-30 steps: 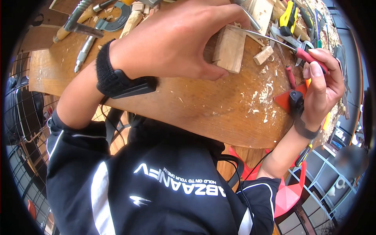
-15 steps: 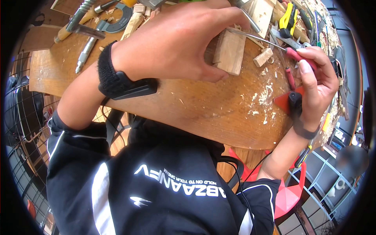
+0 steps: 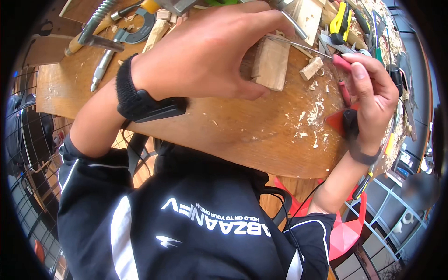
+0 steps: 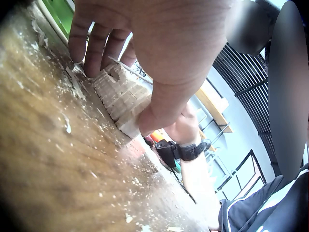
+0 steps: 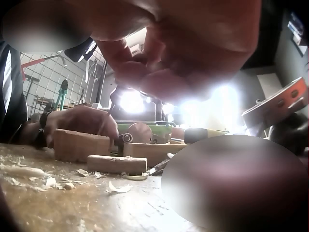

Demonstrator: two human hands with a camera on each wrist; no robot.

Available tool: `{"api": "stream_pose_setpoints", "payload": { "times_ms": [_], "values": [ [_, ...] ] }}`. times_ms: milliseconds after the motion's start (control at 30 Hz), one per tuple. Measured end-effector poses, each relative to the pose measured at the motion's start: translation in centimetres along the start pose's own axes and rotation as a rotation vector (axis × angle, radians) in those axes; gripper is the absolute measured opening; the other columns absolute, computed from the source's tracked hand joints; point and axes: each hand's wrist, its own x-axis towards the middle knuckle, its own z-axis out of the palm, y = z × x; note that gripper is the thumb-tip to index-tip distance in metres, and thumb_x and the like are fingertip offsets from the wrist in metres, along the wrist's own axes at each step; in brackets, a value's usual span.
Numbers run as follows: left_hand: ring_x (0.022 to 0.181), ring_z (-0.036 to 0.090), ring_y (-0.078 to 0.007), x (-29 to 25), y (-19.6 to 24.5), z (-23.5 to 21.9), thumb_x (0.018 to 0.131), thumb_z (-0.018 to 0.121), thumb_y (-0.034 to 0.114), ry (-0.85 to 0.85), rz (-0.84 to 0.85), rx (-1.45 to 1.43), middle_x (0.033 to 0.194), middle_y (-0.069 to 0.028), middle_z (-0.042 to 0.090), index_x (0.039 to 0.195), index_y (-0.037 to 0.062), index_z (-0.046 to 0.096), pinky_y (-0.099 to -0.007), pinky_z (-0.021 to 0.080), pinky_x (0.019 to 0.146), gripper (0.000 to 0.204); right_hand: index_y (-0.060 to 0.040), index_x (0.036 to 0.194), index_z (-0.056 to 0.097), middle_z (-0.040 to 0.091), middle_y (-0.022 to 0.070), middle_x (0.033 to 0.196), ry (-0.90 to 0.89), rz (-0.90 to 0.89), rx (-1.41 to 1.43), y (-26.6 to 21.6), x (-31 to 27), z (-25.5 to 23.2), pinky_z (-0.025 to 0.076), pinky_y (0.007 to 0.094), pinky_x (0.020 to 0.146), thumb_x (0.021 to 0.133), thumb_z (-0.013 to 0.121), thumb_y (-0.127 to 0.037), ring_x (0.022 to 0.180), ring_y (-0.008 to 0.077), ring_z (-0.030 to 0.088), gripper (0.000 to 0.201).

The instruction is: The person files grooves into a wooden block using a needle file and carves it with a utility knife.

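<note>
On the wooden table (image 3: pixel 210 121), my left hand (image 3: pixel 200 56) grips a rectangular wooden block (image 3: pixel 272 63), its thumb at the near end and its fingers on the far side. My right hand (image 3: pixel 373 93) pinches the red handle of a slim needle file (image 3: pixel 342 63) between thumb and fingers. The file's thin metal shaft crosses the top of the block, its tip hidden by the left hand. A notch shows in the block (image 4: pixel 120 94) in the left wrist view, where the shaft lies close to it.
A small wood offcut (image 3: pixel 311 69) and pale shavings (image 3: pixel 317 116) lie right of the block. Another red handle (image 3: pixel 344 93) rests near the right hand. A micrometer (image 3: pixel 101 70) lies at left, a yellow-and-black tool (image 3: pixel 341 23) at the back right.
My right hand has moved left with the file, bringing its handle closer to the block. My left hand stays on the block, with only a slight shift.
</note>
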Motion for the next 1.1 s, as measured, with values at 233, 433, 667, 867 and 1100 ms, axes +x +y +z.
{"api": "stream_pose_setpoints", "payload": {
  "times_ms": [233,433,667,867,1100],
  "values": [
    [0.108,0.061,-0.0372,0.1,-0.1,0.2,0.075,0.087,0.019,0.026,0.048,0.019,0.116,-0.0229,0.059,0.133,0.0001,0.051,-0.0419,0.053,0.09,0.071,0.0036,0.11,0.072,0.076,0.0098,0.101,-0.085,-0.12,0.065,0.5,0.3,0.6,0.052,0.0217,0.079,0.1,0.065,-0.004,0.086,0.0093,0.068,0.015],
    [0.109,0.061,-0.0372,0.1,-0.1,0.2,0.075,0.087,0.019,0.029,0.07,0.021,0.117,-0.023,0.059,0.133,-0.0002,0.05,-0.0422,0.053,0.091,0.071,0.006,0.109,0.071,0.075,0.0132,0.105,-0.112,-0.154,0.113,0.2,0.4,0.9,0.056,0.0287,0.092,0.098,0.064,0.0,0.099,0.0184,0.073,0.014],
    [0.111,0.061,-0.0377,-0.1,-0.2,0.1,0.076,0.087,0.019,0.029,0.054,-0.007,0.119,-0.0243,0.059,0.134,-0.0001,0.05,-0.0423,0.053,0.092,0.071,0.0016,0.112,0.073,0.076,0.0082,0.103,-0.056,-0.163,0.077,0.8,0.3,-0.3,0.042,0.0174,0.066,0.1,0.065,-0.004,0.079,0.003,0.06,0.016],
    [0.109,0.062,-0.0383,-0.1,-0.4,0.3,0.076,0.086,0.019,0.044,0.076,-0.001,0.119,-0.0245,0.059,0.134,0.0003,0.049,-0.0424,0.053,0.092,0.071,0.0032,0.11,0.073,0.075,0.009,0.102,-0.039,-0.169,-0.006,0.8,0.2,-0.6,0.049,0.0199,0.073,0.1,0.066,-0.005,0.084,0.0072,0.066,0.015],
    [0.109,0.062,-0.0383,0.1,-0.4,0.5,0.076,0.086,0.018,0.072,0.111,-0.013,0.118,-0.0243,0.059,0.134,0.0008,0.05,-0.0422,0.053,0.091,0.071,0.0043,0.11,0.072,0.075,0.011,0.103,-0.098,-0.142,0.0,0.1,0.2,-0.1,0.052,0.0224,0.081,0.1,0.065,-0.006,0.092,0.0126,0.07,0.017]
  ]
}}
